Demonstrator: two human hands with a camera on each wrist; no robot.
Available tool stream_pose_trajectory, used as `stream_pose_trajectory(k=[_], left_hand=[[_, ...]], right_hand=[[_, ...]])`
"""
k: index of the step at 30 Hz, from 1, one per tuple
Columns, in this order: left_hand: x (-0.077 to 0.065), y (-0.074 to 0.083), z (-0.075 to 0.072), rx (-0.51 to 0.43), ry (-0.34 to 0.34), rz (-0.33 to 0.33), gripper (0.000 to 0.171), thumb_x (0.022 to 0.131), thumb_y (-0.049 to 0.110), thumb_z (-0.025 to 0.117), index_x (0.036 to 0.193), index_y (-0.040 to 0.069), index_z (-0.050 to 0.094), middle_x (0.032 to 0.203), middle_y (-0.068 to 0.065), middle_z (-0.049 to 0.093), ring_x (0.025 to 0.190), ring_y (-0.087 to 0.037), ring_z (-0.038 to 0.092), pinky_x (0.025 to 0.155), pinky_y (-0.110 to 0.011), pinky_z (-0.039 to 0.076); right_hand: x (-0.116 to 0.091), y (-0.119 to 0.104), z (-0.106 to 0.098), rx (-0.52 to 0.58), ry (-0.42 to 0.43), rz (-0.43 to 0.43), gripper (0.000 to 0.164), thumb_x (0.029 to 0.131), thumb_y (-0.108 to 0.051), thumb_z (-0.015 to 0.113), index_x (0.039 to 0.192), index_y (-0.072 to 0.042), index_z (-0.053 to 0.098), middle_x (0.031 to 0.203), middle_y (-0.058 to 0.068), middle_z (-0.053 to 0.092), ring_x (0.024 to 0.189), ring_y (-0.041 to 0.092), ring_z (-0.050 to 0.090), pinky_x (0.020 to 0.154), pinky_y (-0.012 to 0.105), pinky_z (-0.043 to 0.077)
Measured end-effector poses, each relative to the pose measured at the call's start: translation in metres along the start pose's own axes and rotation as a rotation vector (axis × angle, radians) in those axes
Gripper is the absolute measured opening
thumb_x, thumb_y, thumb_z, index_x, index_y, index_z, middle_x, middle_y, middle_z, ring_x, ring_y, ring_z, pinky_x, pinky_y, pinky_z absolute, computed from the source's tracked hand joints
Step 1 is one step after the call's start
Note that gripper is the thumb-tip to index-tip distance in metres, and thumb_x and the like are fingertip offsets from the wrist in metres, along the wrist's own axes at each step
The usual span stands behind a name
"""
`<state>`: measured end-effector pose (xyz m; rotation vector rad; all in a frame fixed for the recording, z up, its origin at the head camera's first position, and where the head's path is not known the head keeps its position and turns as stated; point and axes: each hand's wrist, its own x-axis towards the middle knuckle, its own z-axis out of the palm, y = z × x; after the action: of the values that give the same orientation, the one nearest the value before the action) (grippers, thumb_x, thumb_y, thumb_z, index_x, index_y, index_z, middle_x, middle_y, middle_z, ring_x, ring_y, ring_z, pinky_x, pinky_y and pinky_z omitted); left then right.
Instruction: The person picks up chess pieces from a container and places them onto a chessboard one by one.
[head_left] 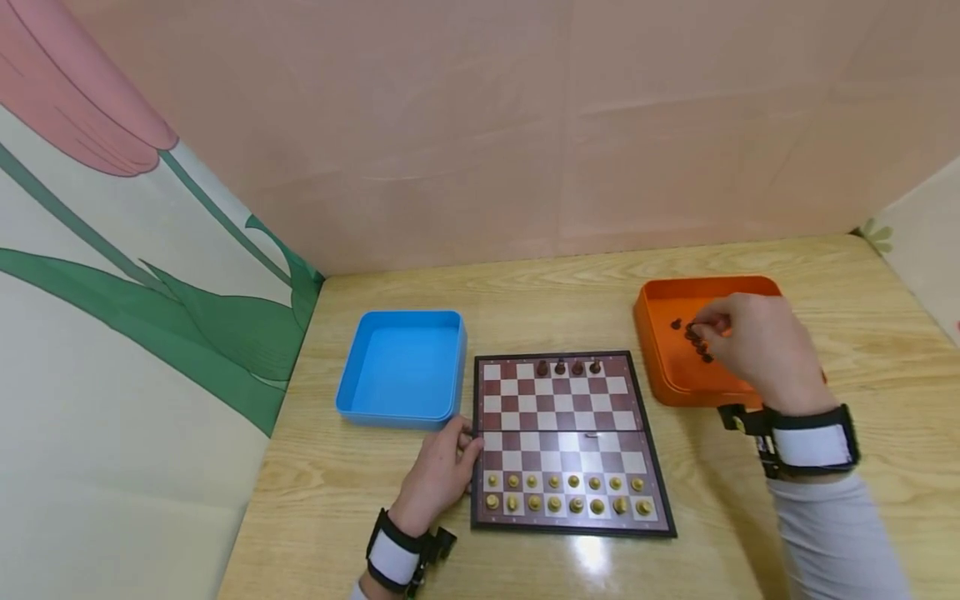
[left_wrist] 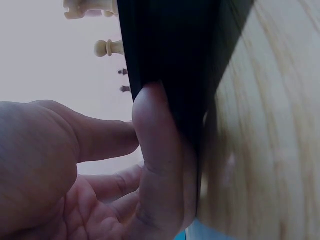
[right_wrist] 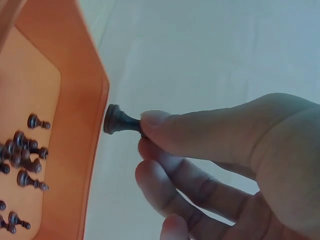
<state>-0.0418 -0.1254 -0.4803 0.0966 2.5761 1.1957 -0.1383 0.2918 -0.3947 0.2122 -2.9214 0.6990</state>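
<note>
My right hand (head_left: 765, 346) is over the orange box (head_left: 651, 358). Between its thumb and forefinger it pinches a dark chess piece (right_wrist: 119, 121), base outward, the head hidden by the fingers. More dark pieces (right_wrist: 31, 180) lie loose in the box. My left hand (head_left: 437, 471) holds the left edge of the chessboard (head_left: 531, 440), thumb at the top rim and fingers against the dark side (left_wrist: 165, 45). Two rows of gold pieces (head_left: 576, 505) stand on the near side of the board. Several dark pieces (head_left: 577, 367) stand along its far row.
A blue box (head_left: 405, 367) stands at the left, just beyond my left hand. One small piece (head_left: 592, 434) lies near the board's middle fold. The wooden table (head_left: 555, 304) ends at a pink wall covering (head_left: 480, 167) behind.
</note>
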Motion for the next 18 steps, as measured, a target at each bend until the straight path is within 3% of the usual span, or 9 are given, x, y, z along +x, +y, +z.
stream_pose_trajectory(k=[6, 11, 18], left_hand=[[0.0, 0.002, -0.001, -0.019, -0.003, -0.005, 0.021, 0.111, 0.017, 0.061, 0.125, 0.001, 0.061, 0.089, -0.002, 0.065, 0.059, -0.012, 0.062, 0.05, -0.028, 0.053], [-0.001, 0.002, -0.001, -0.016, 0.006, -0.008, 0.02, 0.111, 0.017, 0.061, 0.124, 0.002, 0.061, 0.088, -0.002, 0.065, 0.058, -0.013, 0.062, 0.05, -0.028, 0.053], [-0.001, 0.002, -0.001, -0.021, -0.007, -0.013, 0.02, 0.111, 0.017, 0.06, 0.124, 0.002, 0.061, 0.088, -0.002, 0.066, 0.059, -0.013, 0.062, 0.051, -0.028, 0.053]], right_hand=[[0.0, -0.013, 0.005, 0.071, 0.007, -0.023, 0.011, 0.094, -0.006, 0.08, 0.1, 0.002, 0.08, 0.091, 0.018, 0.075, 0.066, 0.024, 0.059, 0.048, 0.027, 0.043], [0.002, -0.022, 0.01, 0.072, 0.014, -0.079, 0.009, 0.092, -0.003, 0.082, 0.098, 0.002, 0.079, 0.088, 0.016, 0.073, 0.069, 0.025, 0.058, 0.055, 0.024, 0.047], [0.003, -0.03, 0.021, 0.057, -0.042, -0.125, 0.007, 0.091, -0.001, 0.082, 0.097, 0.001, 0.077, 0.091, 0.015, 0.072, 0.074, 0.025, 0.06, 0.06, 0.03, 0.052]])
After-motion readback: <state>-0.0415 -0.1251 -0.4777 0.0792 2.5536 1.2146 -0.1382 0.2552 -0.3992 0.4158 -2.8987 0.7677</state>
